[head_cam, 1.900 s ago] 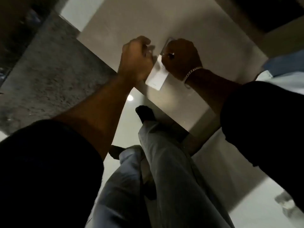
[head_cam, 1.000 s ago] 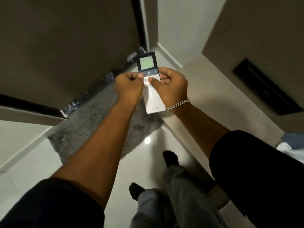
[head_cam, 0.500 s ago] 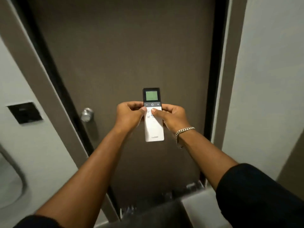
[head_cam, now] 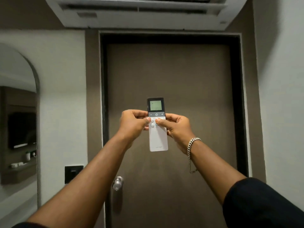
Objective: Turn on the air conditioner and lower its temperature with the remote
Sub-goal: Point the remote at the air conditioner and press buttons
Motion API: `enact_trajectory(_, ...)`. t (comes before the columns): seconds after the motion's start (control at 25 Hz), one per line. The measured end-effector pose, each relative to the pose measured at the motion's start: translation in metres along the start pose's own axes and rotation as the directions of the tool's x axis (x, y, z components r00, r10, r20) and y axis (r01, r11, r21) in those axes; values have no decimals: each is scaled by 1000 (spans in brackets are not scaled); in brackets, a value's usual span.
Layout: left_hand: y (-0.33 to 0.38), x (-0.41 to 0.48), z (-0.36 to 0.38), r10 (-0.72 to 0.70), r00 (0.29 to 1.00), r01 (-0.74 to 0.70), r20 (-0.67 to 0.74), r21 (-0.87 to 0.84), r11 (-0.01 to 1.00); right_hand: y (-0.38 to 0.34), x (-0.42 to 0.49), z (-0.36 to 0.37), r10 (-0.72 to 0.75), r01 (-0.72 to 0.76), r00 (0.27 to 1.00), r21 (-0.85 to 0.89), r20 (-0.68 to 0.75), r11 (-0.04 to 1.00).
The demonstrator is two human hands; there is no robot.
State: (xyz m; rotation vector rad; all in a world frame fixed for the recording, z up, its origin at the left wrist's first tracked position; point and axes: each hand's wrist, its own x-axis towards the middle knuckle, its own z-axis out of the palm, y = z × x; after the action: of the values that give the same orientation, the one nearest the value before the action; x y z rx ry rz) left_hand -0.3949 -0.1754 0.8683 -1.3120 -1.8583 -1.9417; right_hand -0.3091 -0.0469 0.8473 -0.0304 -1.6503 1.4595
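Note:
A slim white remote (head_cam: 158, 139) with a dark top and a small lit screen stands upright at arm's length, in the middle of the view. My left hand (head_cam: 133, 123) grips its left side, and my right hand (head_cam: 175, 127) grips its right side. Both thumbs rest on the round buttons just below the dark strip with the minus, power and plus signs. The white air conditioner (head_cam: 139, 13) hangs above the door at the top of the view, with its long vent slot facing down. A chain bracelet sits on my right wrist.
A brown door (head_cam: 167, 76) in a dark frame fills the view behind the remote, with a round metal knob (head_cam: 117, 182) at lower left. A black wall panel (head_cam: 73, 173) sits left of it. An arched mirror (head_cam: 18, 112) is at far left. White walls flank both sides.
My view has swung up from the floor to the door, and now the air conditioner shows at the top. Both hands have kept hold of the remote, raised upright.

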Motion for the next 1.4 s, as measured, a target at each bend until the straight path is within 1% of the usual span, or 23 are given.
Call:
enact_trajectory(0.16, 37, 16, -12, 99, 994, -98, -46, 27, 995, -39, 14, 11, -100, 99, 995, 16, 15, 995)
enact_trajectory(0.32, 56, 23, -16, 149, 986, -150, -71, -4, 989, -62, 19, 12, -170, 170, 985, 11, 11, 985)
enact_trajectory(0.48, 60, 26, -13, 157, 985, -159, -65, -35, 987, -69, 19, 6, -174, 174, 984, 9, 33, 985)
enact_trajectory(1.08, 60, 29, -3, 163, 986, -165, -35, -84, 983, -78, 20, -7, -218, 218, 976, -4, 26, 976)
enact_trajectory(1.24, 65, 27, -3, 185, 983, -186, -24, -94, 978, -79, 21, -11, -209, 209, 977, 16, 33, 978)
enact_trajectory(1.4, 68, 25, 0, 175, 985, -175, -10, -109, 979, -79, 19, -15, -205, 205, 978, 15, 34, 979)
